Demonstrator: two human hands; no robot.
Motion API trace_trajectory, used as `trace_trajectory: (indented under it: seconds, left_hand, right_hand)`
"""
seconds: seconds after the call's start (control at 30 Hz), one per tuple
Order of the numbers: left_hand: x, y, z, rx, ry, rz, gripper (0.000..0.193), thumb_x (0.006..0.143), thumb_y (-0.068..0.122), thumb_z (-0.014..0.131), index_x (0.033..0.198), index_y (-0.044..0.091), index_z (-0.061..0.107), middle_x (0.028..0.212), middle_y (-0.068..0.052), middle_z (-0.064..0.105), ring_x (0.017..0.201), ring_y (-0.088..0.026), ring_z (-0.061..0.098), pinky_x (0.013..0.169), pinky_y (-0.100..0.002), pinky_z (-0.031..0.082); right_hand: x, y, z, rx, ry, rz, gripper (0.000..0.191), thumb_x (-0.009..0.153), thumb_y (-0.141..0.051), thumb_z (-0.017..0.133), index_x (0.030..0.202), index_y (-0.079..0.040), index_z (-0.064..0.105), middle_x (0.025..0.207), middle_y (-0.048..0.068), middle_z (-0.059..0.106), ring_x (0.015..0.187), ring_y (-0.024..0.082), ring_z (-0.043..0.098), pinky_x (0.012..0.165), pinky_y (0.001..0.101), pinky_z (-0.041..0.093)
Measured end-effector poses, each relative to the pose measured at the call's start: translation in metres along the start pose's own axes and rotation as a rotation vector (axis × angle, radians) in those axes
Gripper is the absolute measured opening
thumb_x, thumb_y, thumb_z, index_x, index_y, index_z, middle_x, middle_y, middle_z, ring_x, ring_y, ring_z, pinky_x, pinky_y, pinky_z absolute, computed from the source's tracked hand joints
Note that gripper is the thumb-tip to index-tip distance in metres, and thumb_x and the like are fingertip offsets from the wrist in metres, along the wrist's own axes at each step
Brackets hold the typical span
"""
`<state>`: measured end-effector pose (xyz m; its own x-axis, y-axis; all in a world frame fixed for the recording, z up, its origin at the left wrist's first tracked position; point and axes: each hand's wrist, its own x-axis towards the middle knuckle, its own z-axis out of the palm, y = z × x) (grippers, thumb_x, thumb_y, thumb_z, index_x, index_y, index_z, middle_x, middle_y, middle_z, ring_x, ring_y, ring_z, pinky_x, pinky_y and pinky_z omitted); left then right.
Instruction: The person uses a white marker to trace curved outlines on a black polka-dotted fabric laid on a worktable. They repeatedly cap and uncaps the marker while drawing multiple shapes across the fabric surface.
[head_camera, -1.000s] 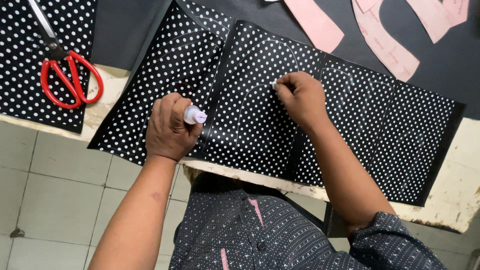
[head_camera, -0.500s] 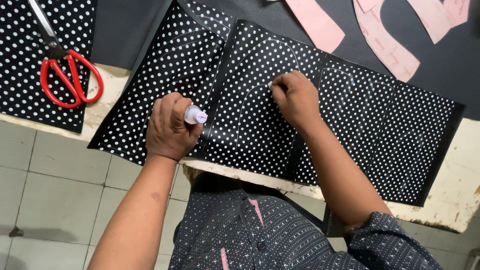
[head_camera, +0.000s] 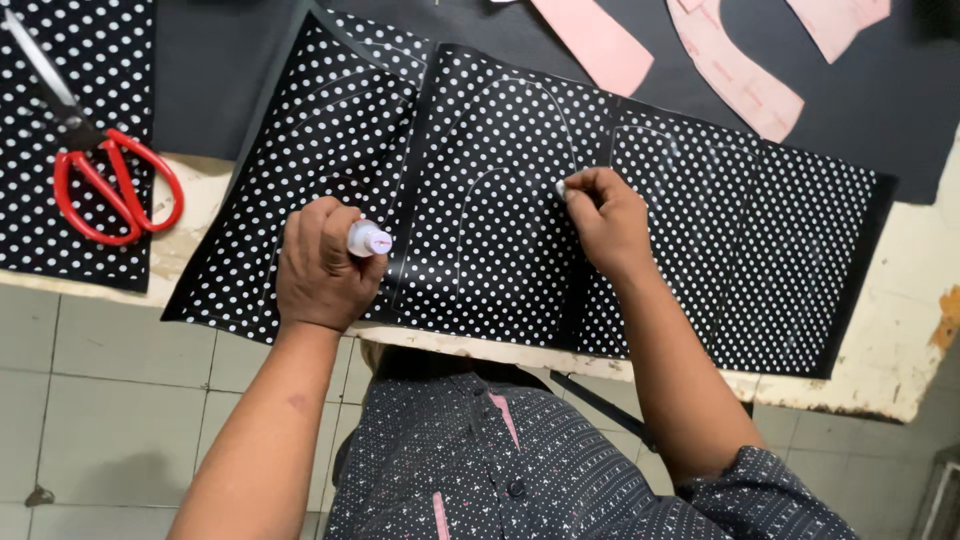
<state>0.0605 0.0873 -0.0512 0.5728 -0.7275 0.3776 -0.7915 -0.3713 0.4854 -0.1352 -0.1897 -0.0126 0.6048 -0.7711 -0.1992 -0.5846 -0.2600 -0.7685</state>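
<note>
Left hand (head_camera: 322, 265) fisted around small bottle (head_camera: 368, 238), lower centre; right hand (head_camera: 605, 218) pinching chalk on polka-dot fabric (head_camera: 500, 200) mid-frame. Curved outlines partly drawn, cutting not started; scissors (head_camera: 105, 170) idle upper left.

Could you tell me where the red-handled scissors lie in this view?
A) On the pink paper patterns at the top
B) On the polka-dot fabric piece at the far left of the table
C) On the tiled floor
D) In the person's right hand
B: the red-handled scissors rest on the separate polka-dot fabric piece at the table's left, away from both hands.
</note>
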Motion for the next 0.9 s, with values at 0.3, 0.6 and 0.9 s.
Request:
trace_trajectory:
  seconds: [0.3,0.6,0.9]
  left_hand:
    - [-0.005,-0.005,0.001,-0.015,-0.02,0.017,0.05,0.095,0.025,0.072,0.129,0.018,0.036,0.121,-0.012,0.051,0.107,-0.036,0.056,0.091,-0.048,0.051]
    - [-0.004,-0.009,-0.001,-0.026,-0.042,0.024,0.055,0.088,0.027,0.074,0.129,0.02,0.037,0.122,-0.012,0.049,0.107,-0.036,0.055,0.088,-0.048,0.051]
    - [-0.002,-0.007,-0.009,-0.071,-0.033,0.058,0.058,0.087,0.026,0.077,0.134,0.023,0.043,0.117,-0.01,0.051,0.105,-0.034,0.056,0.085,-0.046,0.051]
  right_hand:
    - [-0.039,0.0,0.008,-0.024,0.03,0.057,0.016,0.094,-0.016,0.072,0.104,-0.004,0.074,0.092,0.002,0.076,0.081,0.008,0.067,0.076,0.0247,0.055]
    - [-0.025,-0.047,0.033,-0.383,0.18,-0.189,0.012,0.094,-0.018,0.072,0.099,-0.006,0.074,0.099,0.011,0.073,0.087,0.024,0.071,0.078,0.035,0.055]
    - [-0.056,-0.082,0.036,0.011,0.07,0.08,0.014,0.096,-0.02,0.07,0.098,-0.005,0.07,0.091,0.003,0.071,0.081,0.013,0.064,0.073,0.0281,0.053]
